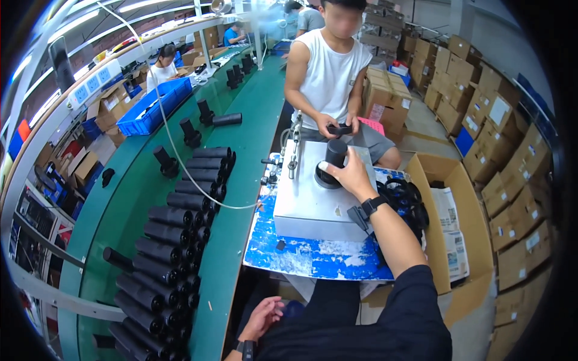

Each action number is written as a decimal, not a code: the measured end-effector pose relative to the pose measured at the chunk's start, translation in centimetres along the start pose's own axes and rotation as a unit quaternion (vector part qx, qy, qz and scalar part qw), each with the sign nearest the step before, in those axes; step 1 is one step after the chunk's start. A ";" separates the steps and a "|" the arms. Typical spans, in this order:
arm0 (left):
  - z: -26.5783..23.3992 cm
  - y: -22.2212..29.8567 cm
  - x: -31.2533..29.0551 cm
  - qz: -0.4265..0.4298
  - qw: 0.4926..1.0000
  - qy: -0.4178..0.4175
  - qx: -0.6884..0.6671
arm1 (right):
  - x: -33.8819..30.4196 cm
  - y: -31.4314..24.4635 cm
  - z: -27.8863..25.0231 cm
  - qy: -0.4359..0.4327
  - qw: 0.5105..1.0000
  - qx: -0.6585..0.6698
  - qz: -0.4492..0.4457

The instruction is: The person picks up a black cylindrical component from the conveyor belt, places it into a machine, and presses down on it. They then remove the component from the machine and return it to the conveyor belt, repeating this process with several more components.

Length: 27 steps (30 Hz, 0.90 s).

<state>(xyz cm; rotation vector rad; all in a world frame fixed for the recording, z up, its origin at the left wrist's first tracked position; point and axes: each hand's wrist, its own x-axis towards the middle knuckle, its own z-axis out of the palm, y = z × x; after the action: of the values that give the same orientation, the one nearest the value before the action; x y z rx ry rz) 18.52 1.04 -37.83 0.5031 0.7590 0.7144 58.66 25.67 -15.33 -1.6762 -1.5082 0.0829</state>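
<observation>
A black cylinder (336, 153) stands upright in a round black seat (328, 180) on top of a light metal box (301, 204). My right hand (352, 173) is closed round the cylinder's lower part from the right, thumb in front; its far fingers are hidden. Low in front of my body, my left hand (264, 317) holds nothing, its fingers loosely curled and apart. Beside the cylinder, a metal fitting with a lever (294, 157) rises from the box's left side. Across the box, a co-worker's hands (337, 126) hold a small black part.
Stacked black tubes (159, 234) lie on the green conveyor (217, 289) at left, with upright black parts (189, 133) beyond. A white hose (180, 162) hangs over it. The box sits on a worn blue table (289, 259). An open carton (463, 210) stands right, near black straps (409, 201).
</observation>
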 end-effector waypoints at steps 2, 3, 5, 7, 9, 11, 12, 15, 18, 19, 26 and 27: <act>2.8 3.7 -0.9 0.022 0.997 0.017 0.074 | 0.3 -0.3 0.0 0.037 0.998 0.007 -0.048; 4.4 6.2 -0.8 0.084 0.986 -0.027 0.144 | 0.1 -0.3 -0.3 0.030 0.999 0.005 -0.039; 7.1 11.6 0.0 0.165 0.955 -0.068 0.237 | 0.9 -0.4 -0.5 0.021 0.999 -0.022 0.016; 9.0 16.8 1.2 0.225 0.931 -0.048 0.282 | 1.1 -1.0 0.7 0.007 0.999 -0.022 0.041; 10.8 21.1 4.7 0.274 0.910 -0.032 0.310 | 0.9 -0.5 1.6 0.046 0.998 -0.034 0.036; 12.2 24.8 9.0 0.310 0.876 -0.011 0.370 | 1.2 0.3 1.4 0.066 0.996 -0.042 0.036; 12.4 26.5 11.2 0.332 0.847 -0.001 0.416 | 1.5 0.7 0.9 0.015 0.999 0.003 0.039; 13.5 31.2 17.9 0.402 0.709 0.037 0.579 | 1.8 1.4 -0.4 -0.084 0.991 0.088 0.048; 11.6 33.1 24.8 0.443 0.658 0.040 0.608 | 1.8 1.5 -1.0 -0.138 0.982 0.111 0.060; 11.1 33.6 26.7 0.464 0.623 0.035 0.629 | 1.7 1.5 -0.8 -0.136 0.983 0.107 0.059; 10.8 35.0 32.3 0.349 0.630 0.027 0.693 | 1.6 -0.8 -0.8 -0.058 0.995 0.077 0.021; 11.3 35.1 32.4 0.332 0.639 0.026 0.694 | 1.6 -0.5 -0.8 -0.057 0.995 0.074 0.021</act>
<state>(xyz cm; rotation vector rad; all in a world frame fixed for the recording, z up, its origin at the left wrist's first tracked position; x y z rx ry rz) 29.93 46.31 -22.51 2.2967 1.1062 0.6824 59.14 26.51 -13.71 -1.6070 -1.5119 0.3102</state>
